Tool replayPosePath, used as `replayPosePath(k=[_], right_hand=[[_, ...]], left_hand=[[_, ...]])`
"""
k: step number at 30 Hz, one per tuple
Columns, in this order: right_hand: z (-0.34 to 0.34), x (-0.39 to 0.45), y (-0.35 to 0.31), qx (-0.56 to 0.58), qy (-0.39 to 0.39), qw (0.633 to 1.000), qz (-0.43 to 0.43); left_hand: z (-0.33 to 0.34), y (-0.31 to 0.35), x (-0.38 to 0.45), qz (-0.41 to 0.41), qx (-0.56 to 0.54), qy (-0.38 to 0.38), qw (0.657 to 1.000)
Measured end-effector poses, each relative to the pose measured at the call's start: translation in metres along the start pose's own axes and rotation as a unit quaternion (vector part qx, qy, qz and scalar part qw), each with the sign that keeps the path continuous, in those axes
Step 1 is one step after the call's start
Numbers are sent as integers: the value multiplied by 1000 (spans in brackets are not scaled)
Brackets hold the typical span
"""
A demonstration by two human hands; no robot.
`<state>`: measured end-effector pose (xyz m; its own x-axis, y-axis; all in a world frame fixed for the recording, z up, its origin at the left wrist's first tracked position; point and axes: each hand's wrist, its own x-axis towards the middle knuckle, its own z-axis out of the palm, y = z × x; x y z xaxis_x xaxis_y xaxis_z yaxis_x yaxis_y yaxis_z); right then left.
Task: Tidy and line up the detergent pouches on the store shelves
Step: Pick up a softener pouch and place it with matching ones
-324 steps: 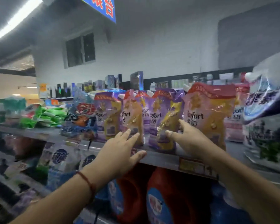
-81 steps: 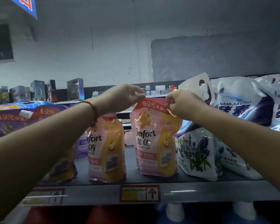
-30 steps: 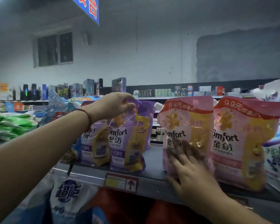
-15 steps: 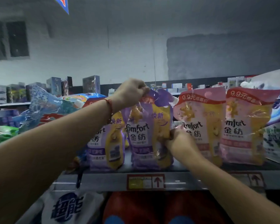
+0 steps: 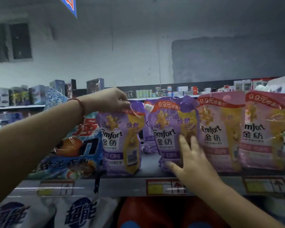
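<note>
While the left grip (image 5: pixel 111 100) pinches one purple pouch's (image 5: pixel 122 142) top, the right grip (image 5: pixel 192 157), fingers spread, presses another purple pouch (image 5: pixel 169 129).

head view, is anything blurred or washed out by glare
Head view: dim overall; the right hand is motion-blurred against the purple Comfort pouch; the pouch film carries small glints; the shelf-edge price labels are smeared; the left hand is sharper.

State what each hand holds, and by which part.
Left hand pinches the left purple pouch by its top edge. Right hand holds nothing; its straight fingers lie on the second purple pouch.
</note>
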<state>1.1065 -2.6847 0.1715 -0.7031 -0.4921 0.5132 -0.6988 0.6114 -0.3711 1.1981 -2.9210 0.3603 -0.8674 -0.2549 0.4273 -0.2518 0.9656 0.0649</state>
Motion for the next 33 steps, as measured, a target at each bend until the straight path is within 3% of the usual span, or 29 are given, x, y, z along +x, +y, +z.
replayPosePath(k=[4,8,12,16,20,24,28,33], right_hand=[[25,2,4,-19,1,999,-35],[24,1,4,8,4,999,-49],[21,2,7,17,-19,998,-49],[9,3,8,-25,-44,997,-52],[-29,6,8,-63,-66,994,-67],[-75,2,21,-104,-84,985,-105],[-117,-8,53,-114,-91,987,-73],[-165,-29,126,-142,-97,984,-36]], left_hand=[[9,-10,0,-27,-144,41,988],[16,-17,0,-15,-170,92,981],[25,-9,-6,37,-67,119,990],[50,-7,-25,31,151,176,972],[76,16,-61,18,192,199,961],[83,57,-91,-13,147,112,983],[92,119,-95,21,109,8,994],[110,214,-78,83,112,1,990]])
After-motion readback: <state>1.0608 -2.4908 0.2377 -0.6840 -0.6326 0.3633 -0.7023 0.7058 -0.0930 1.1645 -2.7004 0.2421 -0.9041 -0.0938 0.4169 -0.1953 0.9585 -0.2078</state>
